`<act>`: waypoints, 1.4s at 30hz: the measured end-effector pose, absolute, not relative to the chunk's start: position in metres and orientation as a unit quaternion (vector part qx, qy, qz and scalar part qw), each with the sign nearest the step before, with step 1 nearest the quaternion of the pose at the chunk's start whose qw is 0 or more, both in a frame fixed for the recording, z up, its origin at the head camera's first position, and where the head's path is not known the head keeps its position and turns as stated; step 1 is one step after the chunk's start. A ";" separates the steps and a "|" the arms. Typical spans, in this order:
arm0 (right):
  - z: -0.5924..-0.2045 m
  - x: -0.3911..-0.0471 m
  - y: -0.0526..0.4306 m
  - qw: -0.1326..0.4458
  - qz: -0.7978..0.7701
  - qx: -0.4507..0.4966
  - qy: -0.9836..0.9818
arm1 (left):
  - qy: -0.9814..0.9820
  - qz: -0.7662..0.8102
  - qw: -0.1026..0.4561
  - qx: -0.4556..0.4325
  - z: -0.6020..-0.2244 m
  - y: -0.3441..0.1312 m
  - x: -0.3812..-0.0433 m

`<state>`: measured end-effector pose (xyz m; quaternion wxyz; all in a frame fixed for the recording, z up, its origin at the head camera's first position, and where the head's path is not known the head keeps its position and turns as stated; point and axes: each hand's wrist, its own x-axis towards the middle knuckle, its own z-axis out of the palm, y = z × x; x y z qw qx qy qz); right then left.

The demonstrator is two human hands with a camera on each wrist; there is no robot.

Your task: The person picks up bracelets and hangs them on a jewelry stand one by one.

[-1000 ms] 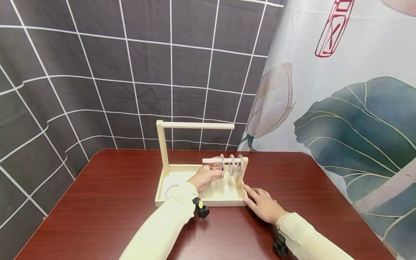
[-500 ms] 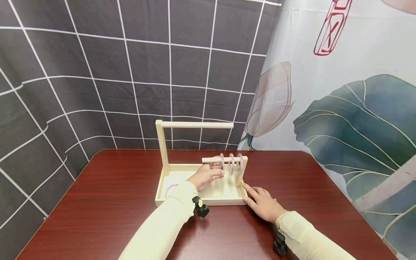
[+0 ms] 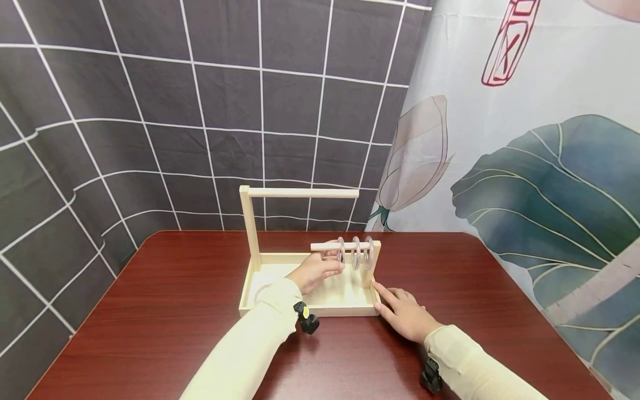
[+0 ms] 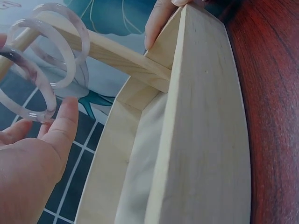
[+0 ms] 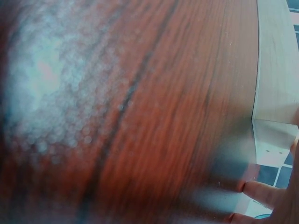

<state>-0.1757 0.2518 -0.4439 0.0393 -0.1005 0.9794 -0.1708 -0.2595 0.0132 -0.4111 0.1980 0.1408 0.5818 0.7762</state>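
A wooden display stand has a shallow tray (image 3: pixel 345 312) as its base, with a short rod (image 3: pixel 317 246) low at its right end. Three translucent, pale bangles hang round that rod. My left hand (image 3: pixel 316 271) pinches the leftmost bangle (image 4: pixel 46 95), which has dark patches, between thumb and fingers. The middle bangle (image 3: pixel 356 254) and the right bangle (image 3: pixel 369 254) hang closer to the rod's post (image 4: pixel 126 59). Another pale bangle (image 3: pixel 258 293) lies in the tray's left part, partly hidden by the left sleeve. My right hand (image 3: pixel 407 318) rests its extended fingers against the tray's right end.
A taller post (image 3: pixel 251 228) at the tray's left end carries a long upper rod (image 3: pixel 304 193) above the work. The stand sits on a reddish-brown table (image 3: pixel 165 289). Behind hang a dark grid cloth (image 3: pixel 227 100) and a white printed cloth (image 3: pixel 465 61).
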 end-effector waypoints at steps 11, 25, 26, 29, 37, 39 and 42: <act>-0.443 -0.175 0.250 0.044 -0.171 -0.099 0.979 | 0.582 0.777 0.196 0.137 -0.408 0.002 -0.259; -0.443 -0.174 0.249 0.042 -0.172 -0.098 0.979 | 0.625 0.746 0.189 0.132 -0.405 -0.019 -0.260; -0.443 -0.174 0.249 0.041 -0.172 -0.099 0.979 | 0.627 0.744 0.189 0.133 -0.405 -0.021 -0.260; -0.442 -0.174 0.249 0.037 -0.174 -0.103 0.979 | 0.633 0.739 0.188 0.134 -0.405 -0.026 -0.261; -0.441 -0.173 0.250 0.032 -0.176 -0.106 0.978 | 0.661 0.720 0.165 0.136 -0.403 -0.039 -0.264; -0.442 -0.174 0.250 0.032 -0.176 -0.107 0.978 | 0.674 0.709 0.158 0.135 -0.401 -0.042 -0.264; -0.443 -0.175 0.251 0.029 -0.172 -0.107 0.979 | 0.699 0.686 0.145 0.139 -0.397 -0.047 -0.264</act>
